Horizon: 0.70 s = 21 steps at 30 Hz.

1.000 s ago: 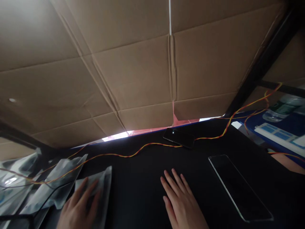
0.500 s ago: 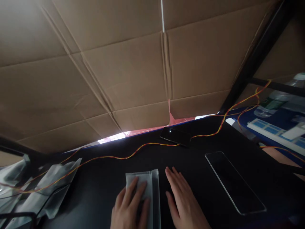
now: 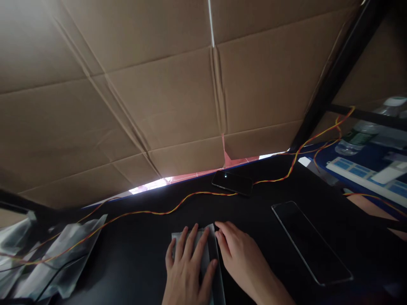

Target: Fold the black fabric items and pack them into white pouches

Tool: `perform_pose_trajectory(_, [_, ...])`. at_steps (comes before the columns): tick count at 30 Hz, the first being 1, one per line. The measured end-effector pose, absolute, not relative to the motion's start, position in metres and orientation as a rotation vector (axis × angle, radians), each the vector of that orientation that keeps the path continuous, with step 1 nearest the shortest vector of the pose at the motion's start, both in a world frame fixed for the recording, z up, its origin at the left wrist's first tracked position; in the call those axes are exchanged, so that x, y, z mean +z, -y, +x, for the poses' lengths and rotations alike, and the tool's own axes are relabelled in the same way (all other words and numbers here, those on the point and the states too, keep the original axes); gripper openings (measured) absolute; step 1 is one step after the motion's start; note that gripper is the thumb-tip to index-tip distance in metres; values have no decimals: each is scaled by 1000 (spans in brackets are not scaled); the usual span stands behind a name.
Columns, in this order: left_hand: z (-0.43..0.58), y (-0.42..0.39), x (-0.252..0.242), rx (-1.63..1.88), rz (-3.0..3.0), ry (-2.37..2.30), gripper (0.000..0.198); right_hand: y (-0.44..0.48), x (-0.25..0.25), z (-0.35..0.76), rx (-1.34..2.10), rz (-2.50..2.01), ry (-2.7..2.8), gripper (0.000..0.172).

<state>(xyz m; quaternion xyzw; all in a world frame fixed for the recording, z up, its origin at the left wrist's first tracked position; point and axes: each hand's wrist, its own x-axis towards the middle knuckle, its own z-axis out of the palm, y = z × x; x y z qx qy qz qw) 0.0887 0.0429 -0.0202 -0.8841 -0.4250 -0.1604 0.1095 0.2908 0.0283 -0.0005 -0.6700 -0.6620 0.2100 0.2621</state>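
Observation:
A frosted zip bag (image 3: pixel 217 271) lies flat on the black tabletop in front of me, its darker zip strip along the right side. My left hand (image 3: pixel 190 260) is spread flat on the bag, fingers apart, hiding most of it. At the bag's top right corner is my right hand (image 3: pixel 240 250), fingers curled and thumb near the index finger, closed on the zip edge. What exactly sits between those fingertips is partly hidden. To the right lies a large dark phone-shaped slab (image 3: pixel 313 243) with a pale rim.
A black phone (image 3: pixel 233 182) with a small light lies at the back. A twisted red-yellow wire (image 3: pixel 152 211) crosses the table (image 3: pixel 133 245). More frosted bags (image 3: pixel 68 254) lie at left. Cardboard (image 3: pixel 171 97) rises behind. A bottle (image 3: pixel 354 137) stands on a blue surface at right.
My left hand has shifted right and spread flatter over the bag. My right hand has moved left to the bag's top right corner, and its fingers have curled closed.

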Motion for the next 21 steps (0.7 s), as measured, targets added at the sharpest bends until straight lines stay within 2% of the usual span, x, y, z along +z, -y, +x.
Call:
perform_pose_trajectory(9, [90, -34, -27, -553, -2556, 1362, 62, -60, 7, 276, 762, -1918, 1690, 25])
perform_pose_trajectory(21, [93, -35, -32, -591, -2473, 1533, 60, -28, 11, 274, 860, -1918, 1773, 32])
